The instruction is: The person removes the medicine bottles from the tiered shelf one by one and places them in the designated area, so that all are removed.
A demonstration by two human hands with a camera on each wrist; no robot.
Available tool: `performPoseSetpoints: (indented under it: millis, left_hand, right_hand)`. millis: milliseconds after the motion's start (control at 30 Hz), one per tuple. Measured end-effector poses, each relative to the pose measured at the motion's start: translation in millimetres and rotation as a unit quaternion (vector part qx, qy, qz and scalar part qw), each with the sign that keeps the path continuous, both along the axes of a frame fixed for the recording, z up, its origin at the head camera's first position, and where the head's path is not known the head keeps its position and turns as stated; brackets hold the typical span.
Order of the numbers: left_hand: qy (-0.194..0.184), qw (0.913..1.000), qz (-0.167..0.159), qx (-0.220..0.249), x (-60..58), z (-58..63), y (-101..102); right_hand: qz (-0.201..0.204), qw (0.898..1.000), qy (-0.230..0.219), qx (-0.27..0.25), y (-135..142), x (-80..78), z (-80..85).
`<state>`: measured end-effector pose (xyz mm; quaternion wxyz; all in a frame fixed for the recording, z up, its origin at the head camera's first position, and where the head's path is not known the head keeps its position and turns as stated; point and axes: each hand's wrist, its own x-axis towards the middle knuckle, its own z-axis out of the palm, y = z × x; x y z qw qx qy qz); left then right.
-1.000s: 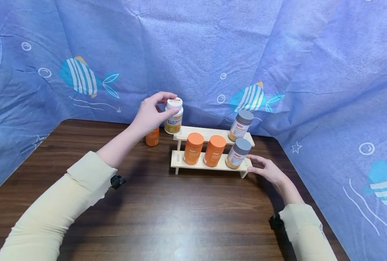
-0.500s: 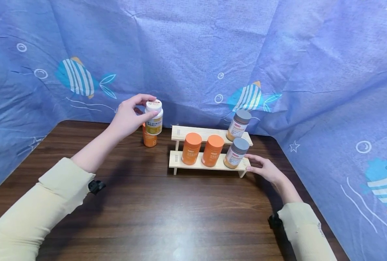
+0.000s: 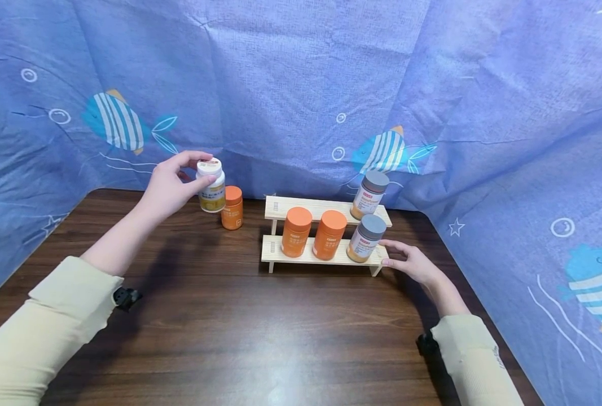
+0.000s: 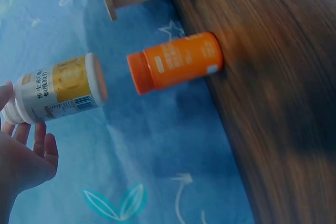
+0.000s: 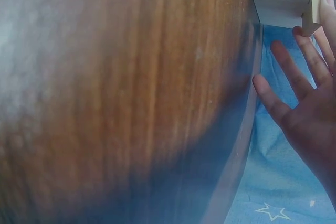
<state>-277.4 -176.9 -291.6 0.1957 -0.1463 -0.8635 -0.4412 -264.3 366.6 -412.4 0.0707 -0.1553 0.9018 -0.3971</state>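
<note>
My left hand (image 3: 171, 183) pinches a white supplement bottle (image 3: 212, 194) with a yellow label near its cap, held up clear of the table. In the left wrist view the same bottle (image 4: 63, 86) lies across the left side, its base toward an orange bottle (image 4: 178, 62). That orange bottle (image 3: 232, 207) stands on the table, just right of the held one in the head view. My right hand (image 3: 414, 262) holds the right end of a two-step wooden rack (image 3: 326, 256), thumb in front and fingers behind. The right wrist view shows its other fingers (image 5: 294, 72) spread.
On the rack's lower step stand two orange bottles (image 3: 297, 232) (image 3: 329, 235) and a grey-capped bottle (image 3: 365, 239). Another grey-capped bottle (image 3: 369, 195) stands at the right of the upper step. A blue fish-print cloth (image 3: 280, 84) hangs behind the brown wooden table (image 3: 219, 332).
My left hand has carried the white bottle leftward from beside the rack's upper step, past the orange bottle, which now shows fully. The right hand stays at the rack.
</note>
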Motion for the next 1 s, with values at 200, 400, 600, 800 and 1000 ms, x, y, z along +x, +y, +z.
performPoseSetpoints:
  millis: [200,400,600,800,1000]
  left_hand:
    - [-0.011,0.9999,0.01,-0.004,-3.8,-10.9,-12.4]
    - [-0.013,0.9994,0.026,0.017,-12.4,-26.7,-22.3]
    - [-0.037,0.9965,0.054,0.051,-20.2,-41.2,-24.3]
    - [-0.052,0.9912,0.076,0.096,-27.4,-54.3,-23.7]
    - [-0.062,0.9877,0.087,0.114,-37.5,-70.9,-23.0]
  right_hand:
    - [-0.007,1.0,-0.009,0.009,-2.8,2.8,2.2]
    - [-0.006,1.0,-0.003,0.005,-1.0,1.9,-2.6]
    - [-0.002,1.0,-0.007,-0.008,-12.7,13.1,16.7]
    - [0.001,1.0,-0.012,-0.011,-16.2,14.6,22.1]
    - [-0.007,1.0,-0.016,-0.012,-3.1,2.2,2.3]
